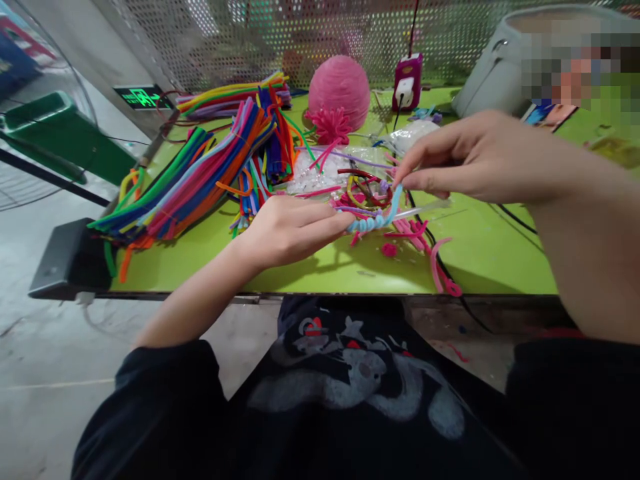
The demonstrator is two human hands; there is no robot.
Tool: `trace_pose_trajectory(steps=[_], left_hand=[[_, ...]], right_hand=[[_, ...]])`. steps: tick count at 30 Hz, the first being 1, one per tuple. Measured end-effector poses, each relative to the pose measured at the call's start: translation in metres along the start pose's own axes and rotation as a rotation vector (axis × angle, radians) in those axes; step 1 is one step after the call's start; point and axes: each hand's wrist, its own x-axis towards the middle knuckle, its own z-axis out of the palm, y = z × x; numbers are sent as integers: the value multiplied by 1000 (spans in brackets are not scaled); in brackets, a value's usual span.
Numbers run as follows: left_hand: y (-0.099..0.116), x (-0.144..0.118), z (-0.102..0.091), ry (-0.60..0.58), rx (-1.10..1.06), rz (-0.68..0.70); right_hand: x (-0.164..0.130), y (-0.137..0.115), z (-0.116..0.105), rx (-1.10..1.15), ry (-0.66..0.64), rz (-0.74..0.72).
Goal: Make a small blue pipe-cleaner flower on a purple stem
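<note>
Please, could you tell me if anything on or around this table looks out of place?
Yes, slightly. A reddish strand appears to lie on the floor, apart from the pieces on the table. A pink curl also lies loose by the table's front edge, whereas the coloured stems at left are bundled.

We have a light blue fuzzy stem (374, 223) stretched between our left fingers (343, 221) and right fingers (419, 179). It is soft-looking and plain in color, on our side of the pink ball (343, 90) and slightly to the ball's right. The part by our left hand is curled into a row of close, bumpy turns lying nearly level; the rest bends upward, smooth and uncoiled, to our right fingertips, which pinch its end. A slim clear rod (426, 209) slants out beside the turns, though we cannot tell whether they wrap around it.
</note>
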Motion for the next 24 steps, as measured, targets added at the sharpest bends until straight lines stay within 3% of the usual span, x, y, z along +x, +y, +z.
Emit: trace_pose_trajectory(steps=[3,6,10,12,15,17,21,24], left_hand=[[3,3,-1,57,-111,-30],[7,7,-4,92,-216,-129],[13,8,-7,110,-214,-270],[14,8,-5,127,-177,-349],[15,9,-1,150,-130,-465],[14,8,1,118,-99,-459],[11,2,1,-82,74,-257],[9,-2,-1,-158,173,-71]], right_hand=[[12,19,15,212,-154,-14],[11,26,40,418,-218,-10],[-3,19,68,617,-225,70],[-14,12,79,617,-143,92],[-35,-2,94,408,131,76],[-52,-12,101,76,276,-9],[-76,-31,92,-569,358,-209],[-74,-36,64,-634,361,-298]])
